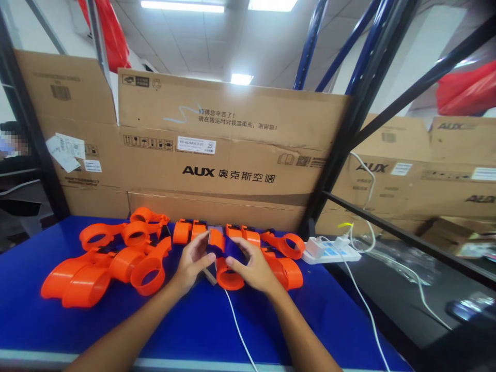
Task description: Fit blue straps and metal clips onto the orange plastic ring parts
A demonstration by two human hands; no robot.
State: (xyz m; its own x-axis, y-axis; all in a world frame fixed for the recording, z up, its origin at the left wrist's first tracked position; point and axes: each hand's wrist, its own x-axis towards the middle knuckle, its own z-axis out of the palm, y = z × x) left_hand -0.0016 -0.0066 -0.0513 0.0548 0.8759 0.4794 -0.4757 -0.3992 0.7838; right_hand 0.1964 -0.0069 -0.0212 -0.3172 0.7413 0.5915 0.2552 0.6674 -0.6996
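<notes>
In the middle of the table my left hand (194,262) and my right hand (253,264) face each other with curved fingers. Between them is an orange plastic piece (216,241), with a dark blue part (233,249) at its right side. Left fingertips meet its left edge; the right fingers and thumb close around the blue side. An orange ring (230,279) shows under the right thumb; whether it belongs to the same piece I cannot tell. Beneath the left hand lies a small tan strip (210,277). Some fingertips are hidden.
Several orange ring-shaped pieces with handles (149,274) lie to the left, others (290,246) to the right. A white power strip (331,251) with plugs sits at the right edge. A white cable (239,325) crosses the blue table (186,330). Cardboard (232,150) stands behind.
</notes>
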